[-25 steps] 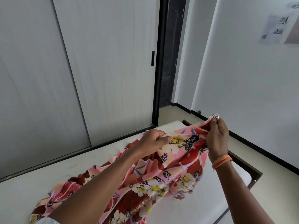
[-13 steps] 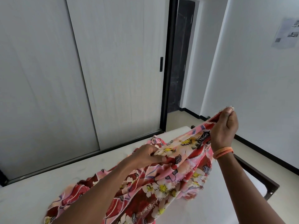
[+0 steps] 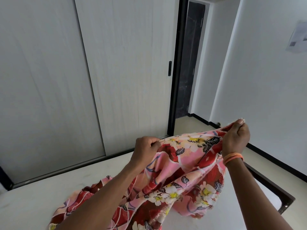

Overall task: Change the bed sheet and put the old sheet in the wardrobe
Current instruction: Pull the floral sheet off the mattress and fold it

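— Where's the floral sheet point(image 3: 181, 178) just now?

— Half lifted off the bare mattress point(image 3: 38, 201). Its top edge is held up in the air; the rest hangs down and trails in a heap on the mattress, towards the person.

— Who has that edge?

— Both hands. The right hand point(image 3: 235, 140) pinches the far corner between thumb and curled fingers, the higher point of the sheet. The left hand point(image 3: 145, 149) pinches the same edge further along, fingers curled round a fold, lower and nearer the wardrobe doors point(image 3: 83, 80).

— So which way does the held edge run?

— From the left hand up and away to the right hand, roughly along the wardrobe front. I'd judge the next move is sliding the left hand outward along that edge to find the other corner.

— And the wardrobe?

— Just beyond the mattress, doors closed.
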{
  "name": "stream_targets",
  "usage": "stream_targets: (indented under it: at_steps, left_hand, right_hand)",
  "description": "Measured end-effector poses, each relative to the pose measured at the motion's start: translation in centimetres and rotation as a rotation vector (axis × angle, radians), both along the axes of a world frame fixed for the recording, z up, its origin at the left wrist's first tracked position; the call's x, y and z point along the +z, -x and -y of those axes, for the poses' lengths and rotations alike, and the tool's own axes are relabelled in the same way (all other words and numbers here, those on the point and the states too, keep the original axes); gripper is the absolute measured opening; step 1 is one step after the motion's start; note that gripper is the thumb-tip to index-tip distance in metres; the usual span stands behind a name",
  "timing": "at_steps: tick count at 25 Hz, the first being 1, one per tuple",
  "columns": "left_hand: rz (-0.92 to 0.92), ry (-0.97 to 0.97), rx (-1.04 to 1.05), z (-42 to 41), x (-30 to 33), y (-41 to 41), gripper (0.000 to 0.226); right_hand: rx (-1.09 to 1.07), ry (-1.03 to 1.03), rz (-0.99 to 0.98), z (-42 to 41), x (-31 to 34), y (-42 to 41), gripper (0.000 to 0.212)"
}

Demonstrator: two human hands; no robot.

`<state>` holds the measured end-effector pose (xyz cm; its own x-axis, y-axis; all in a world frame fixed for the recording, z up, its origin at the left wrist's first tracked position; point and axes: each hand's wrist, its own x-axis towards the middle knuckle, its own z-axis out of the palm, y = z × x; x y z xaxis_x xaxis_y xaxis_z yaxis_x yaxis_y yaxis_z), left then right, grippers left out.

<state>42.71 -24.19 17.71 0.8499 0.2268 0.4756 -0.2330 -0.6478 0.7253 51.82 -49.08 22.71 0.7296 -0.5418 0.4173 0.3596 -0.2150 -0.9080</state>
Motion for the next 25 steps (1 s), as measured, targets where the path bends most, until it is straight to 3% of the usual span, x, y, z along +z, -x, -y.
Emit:
stream_targets:
  at_steps: [5, 7, 9, 12, 18, 22, 25]
  left_hand:
    - [0.003, 0.089, -0.037, 0.3, 2.6, 0.7, 0.030]
    - [-0.007, 0.123, -0.104, 0.8, 3.9, 0.6, 0.037]
    - [-0.006, 0.143, -0.218, 2.1, 5.7, 0.7, 0.039]
    - [-0.044, 0.113, -0.393, 3.9, 9.2, 1.3, 0.022]
    - [-0.169, 0.082, -0.517, 2.4, 12.0, 2.7, 0.013]
    - [-0.201, -0.025, -0.353, 3.2, 8.6, 2.4, 0.023]
    - [-0.197, -0.060, -0.274, 3.2, 5.4, 1.9, 0.011]
  right_hand:
    - [-0.036, -0.225, -0.128, -0.2, -0.5, -1.6, 0.053]
    - [0.061, -0.314, -0.089, -2.4, -0.4, -0.3, 0.054]
    - [0.311, -0.229, 0.011, -6.6, 0.0, 2.5, 0.060]
    - [0.563, 0.076, 0.270, -10.9, 0.7, 6.8, 0.053]
    - [0.430, 0.316, 0.430, -9.0, 4.3, 6.1, 0.050]
    - [0.449, 0.249, 0.485, -7.7, 7.9, 5.7, 0.047]
    - [0.483, 0.150, 0.530, -6.0, 9.2, 5.4, 0.051]
